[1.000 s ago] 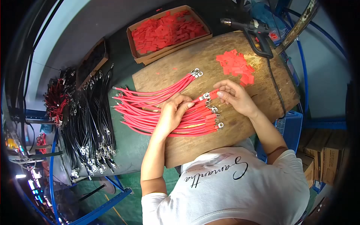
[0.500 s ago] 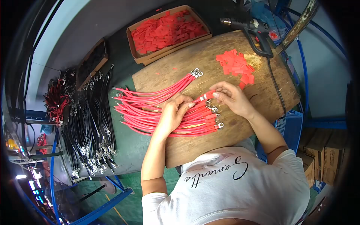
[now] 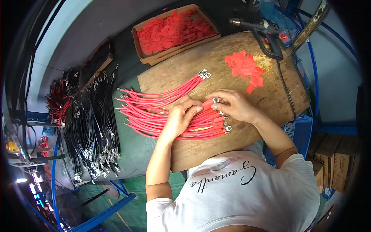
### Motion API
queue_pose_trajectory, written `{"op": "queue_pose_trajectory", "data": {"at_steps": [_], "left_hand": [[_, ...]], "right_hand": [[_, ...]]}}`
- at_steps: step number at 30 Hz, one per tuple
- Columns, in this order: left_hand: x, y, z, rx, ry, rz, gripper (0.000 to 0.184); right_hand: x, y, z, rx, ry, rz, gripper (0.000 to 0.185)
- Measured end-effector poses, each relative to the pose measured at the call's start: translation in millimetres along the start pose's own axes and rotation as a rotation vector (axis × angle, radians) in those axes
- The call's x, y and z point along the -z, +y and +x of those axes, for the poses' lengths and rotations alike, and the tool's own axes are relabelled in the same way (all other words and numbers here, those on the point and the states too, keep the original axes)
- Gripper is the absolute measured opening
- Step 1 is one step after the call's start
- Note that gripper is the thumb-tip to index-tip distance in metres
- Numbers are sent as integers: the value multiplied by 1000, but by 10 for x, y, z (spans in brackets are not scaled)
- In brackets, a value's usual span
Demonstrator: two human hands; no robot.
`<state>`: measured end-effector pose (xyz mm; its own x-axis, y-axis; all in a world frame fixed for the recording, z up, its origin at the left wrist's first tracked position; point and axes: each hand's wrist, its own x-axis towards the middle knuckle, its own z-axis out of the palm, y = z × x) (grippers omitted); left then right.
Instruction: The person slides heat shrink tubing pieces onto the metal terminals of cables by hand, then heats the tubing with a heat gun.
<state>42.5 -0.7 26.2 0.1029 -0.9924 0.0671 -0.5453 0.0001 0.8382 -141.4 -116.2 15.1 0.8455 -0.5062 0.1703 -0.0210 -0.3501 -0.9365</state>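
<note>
Red heat-shrink sleeve, flattish, sits between the hands near ctr of the wooden board on the bench, above the red cables. L hand pinched narrow at its 8 o'clock end, prob. on the cable too; R hand near-closed round the ring terminal at 2 o'clock, exact contact pts can't be told.

Handling, my guess: sleeve v. light, soft, bit slick, easily creased; grip by edges, thumb + finger. Cable bendy but springy, so best held close behind the terminal. Terminal stiff metal, may snag the sleeve; hold the ring's rim. Loose sleeves approx 1–2 o'clock, heat gun at 1.
</note>
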Motion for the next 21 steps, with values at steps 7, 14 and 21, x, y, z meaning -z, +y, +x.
{"op": "queue_pose_trajectory", "data": {"at_steps": [7,14,21], "left_hand": [[-35,78,-20,-19,27,82,17],[-116,162,-75,-211,90,494,11],[-76,-161,316,-196,262,643,10]], "right_hand": [[46,-51,-23,-2,-14,-52,25],[521,189,-213,-133,255,-406,15],[657,390,-434,-176,352,-814,20]]}}
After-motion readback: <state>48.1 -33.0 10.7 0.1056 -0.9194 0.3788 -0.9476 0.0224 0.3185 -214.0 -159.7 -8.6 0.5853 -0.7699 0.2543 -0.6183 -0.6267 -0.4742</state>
